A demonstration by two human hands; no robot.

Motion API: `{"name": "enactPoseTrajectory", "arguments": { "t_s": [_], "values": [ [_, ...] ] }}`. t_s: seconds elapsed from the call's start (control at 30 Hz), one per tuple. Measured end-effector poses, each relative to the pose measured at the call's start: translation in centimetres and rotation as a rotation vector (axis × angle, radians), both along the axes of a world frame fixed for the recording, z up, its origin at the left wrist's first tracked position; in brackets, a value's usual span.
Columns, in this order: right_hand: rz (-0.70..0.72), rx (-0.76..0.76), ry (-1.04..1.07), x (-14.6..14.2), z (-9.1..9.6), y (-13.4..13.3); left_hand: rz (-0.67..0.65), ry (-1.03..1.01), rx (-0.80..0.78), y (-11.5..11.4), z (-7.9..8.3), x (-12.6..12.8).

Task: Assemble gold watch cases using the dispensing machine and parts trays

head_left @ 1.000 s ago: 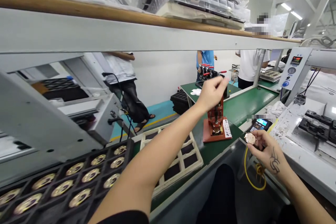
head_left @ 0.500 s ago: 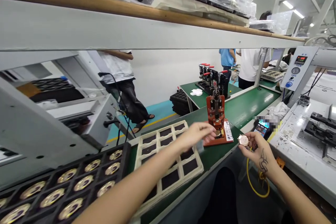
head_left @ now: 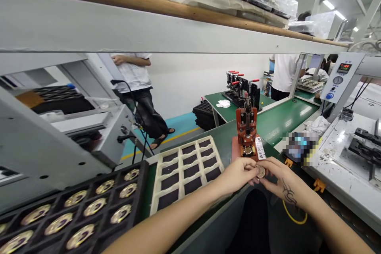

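Both hands meet in front of the red toggle press (head_left: 247,127), at the near edge of the green bench. Between them is a small round watch case (head_left: 261,172), its flat disc face turned up toward me. My right hand (head_left: 279,178) grips its right side between thumb and fingers. On the other side, my left hand (head_left: 241,174) pinches the left edge; its fingertips partly cover the case. A round metallic part (head_left: 247,151) sits in the press's nest, just beyond my fingers.
A cream compartment tray (head_left: 186,166) with dark liners lies left of the press. Farther left, a black tray (head_left: 101,216) holds several gold-coloured round parts. A white machine (head_left: 342,147) borders the right side. Overhead runs a shelf beam (head_left: 178,33). People stand beyond the bench.
My left hand has come back from the press nest to the watch case. My right hand has moved left with the case, bringing both hands together before the press.
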State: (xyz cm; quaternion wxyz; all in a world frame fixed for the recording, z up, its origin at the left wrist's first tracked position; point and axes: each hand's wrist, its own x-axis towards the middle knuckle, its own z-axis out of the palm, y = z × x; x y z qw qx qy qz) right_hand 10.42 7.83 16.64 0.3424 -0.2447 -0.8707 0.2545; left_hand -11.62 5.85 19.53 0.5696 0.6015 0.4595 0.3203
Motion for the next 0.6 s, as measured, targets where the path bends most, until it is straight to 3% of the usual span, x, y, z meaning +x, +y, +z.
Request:
{"name": "enactPoseTrajectory", "arguments": {
  "t_s": [0.17,0.33,0.43,0.6],
  "values": [
    [-0.092,-0.011,0.024,0.4,-1.8,0.2,-0.056,0.121,0.000,0.4,-1.9,-0.8],
    [-0.252,-0.124,0.090,1.2,-2.1,2.6,0.163,0.388,0.189,6.6,-3.2,-3.1],
    [-0.283,-0.198,0.112,1.8,-1.5,4.2,0.162,0.498,0.232,10.2,-4.0,-3.5],
    [-0.305,-0.277,0.138,2.0,-2.6,7.0,0.125,0.532,0.279,11.9,-5.2,-3.0]
  ]
}}
